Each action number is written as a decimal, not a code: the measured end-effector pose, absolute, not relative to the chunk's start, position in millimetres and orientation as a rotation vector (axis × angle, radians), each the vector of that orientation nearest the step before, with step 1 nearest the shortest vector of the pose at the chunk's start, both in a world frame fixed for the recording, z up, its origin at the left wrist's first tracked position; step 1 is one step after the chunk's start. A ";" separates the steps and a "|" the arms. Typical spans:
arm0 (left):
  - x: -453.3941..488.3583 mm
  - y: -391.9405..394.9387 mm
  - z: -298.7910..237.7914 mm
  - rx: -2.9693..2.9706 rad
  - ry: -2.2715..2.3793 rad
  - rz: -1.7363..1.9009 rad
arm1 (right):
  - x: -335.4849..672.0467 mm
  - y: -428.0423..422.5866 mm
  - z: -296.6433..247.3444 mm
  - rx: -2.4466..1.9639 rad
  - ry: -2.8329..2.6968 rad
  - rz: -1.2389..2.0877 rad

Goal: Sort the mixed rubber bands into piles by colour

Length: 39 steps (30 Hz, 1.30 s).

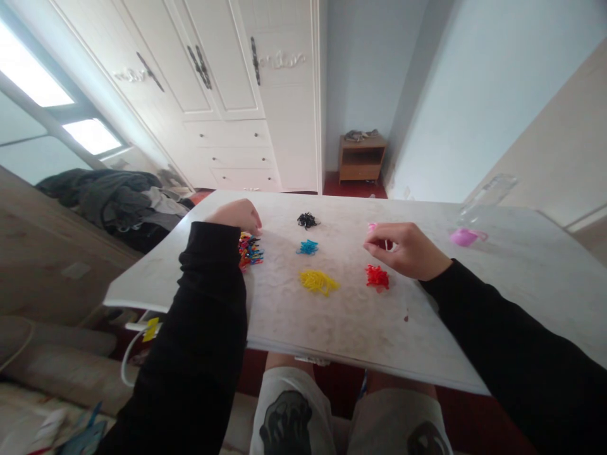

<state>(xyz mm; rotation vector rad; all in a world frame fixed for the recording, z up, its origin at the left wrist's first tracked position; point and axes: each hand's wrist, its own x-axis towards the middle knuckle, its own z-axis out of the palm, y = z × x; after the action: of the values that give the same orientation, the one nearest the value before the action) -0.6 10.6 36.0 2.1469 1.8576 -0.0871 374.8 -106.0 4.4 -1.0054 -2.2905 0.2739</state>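
Note:
My left hand (pixel 239 217) is at the table's left part, fingers bent down and closed, just beyond a mixed pile of small multicoloured pieces (pixel 250 251) that look like rubber bands. Whatever its fingertips hold is hidden. My right hand (pixel 405 248) is on the right, with thumb and index finger drawn together in a pinch. What lies between them is too small to make out. A few pink pieces (pixel 372 227) show just behind its fingers. Nearer me lies a red pile (pixel 377 277). Between my hands are a black pile (pixel 307 220), a blue pile (pixel 308 247) and a yellow pile (pixel 318 282).
The piles lie on a white table (pixel 303 322). At its right are a clear plastic bottle (pixel 488 197), lying tilted, and a pink cap-like piece (pixel 465 237). Dark clothes (pixel 109 199) are heaped beyond the left edge. A white wardrobe (pixel 227 95) and a small wooden cabinet (pixel 363 158) stand behind.

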 end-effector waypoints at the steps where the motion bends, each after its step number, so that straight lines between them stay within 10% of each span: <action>1: -2.9 9.6 37.3 2.163 1.848 -0.098 | 374.7 -106.0 4.5 -1.008 -2.290 0.273; 39: 17.4 0.7 30.3 2.177 1.626 0.371 | 371.8 -106.6 5.4 -0.977 -2.337 0.272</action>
<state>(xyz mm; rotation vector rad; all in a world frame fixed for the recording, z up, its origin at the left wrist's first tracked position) 17.4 0.7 30.3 2.1767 1.6265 0.3710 371.8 -106.6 5.4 -0.9770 -2.3372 0.2716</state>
